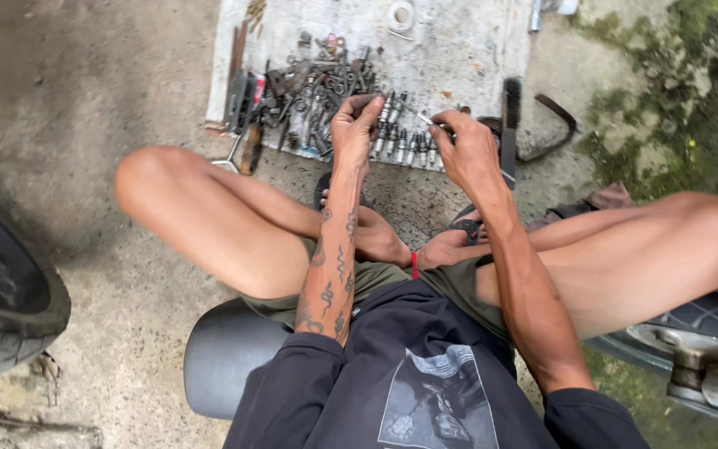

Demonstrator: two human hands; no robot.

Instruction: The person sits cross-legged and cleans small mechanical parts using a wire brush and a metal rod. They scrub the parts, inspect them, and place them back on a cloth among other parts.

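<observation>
I sit cross-legged on a dark stool [222,357] over a concrete floor. My left hand [355,126] is curled shut around a small metal part, held over a row of spark plugs [405,141]. My right hand [467,150] pinches a thin metal tool or part [425,119] between thumb and fingers, its tip pointing toward the left hand. Both hands hover close together just above a dirty white mat [450,50] on the ground.
A heap of wrenches, sockets and small tools [305,96] lies on the mat's left side. A black brush [510,125] and a curved strap [554,125] lie at the right. A tyre [2,291] sits at left; a vehicle part [700,366] at lower right.
</observation>
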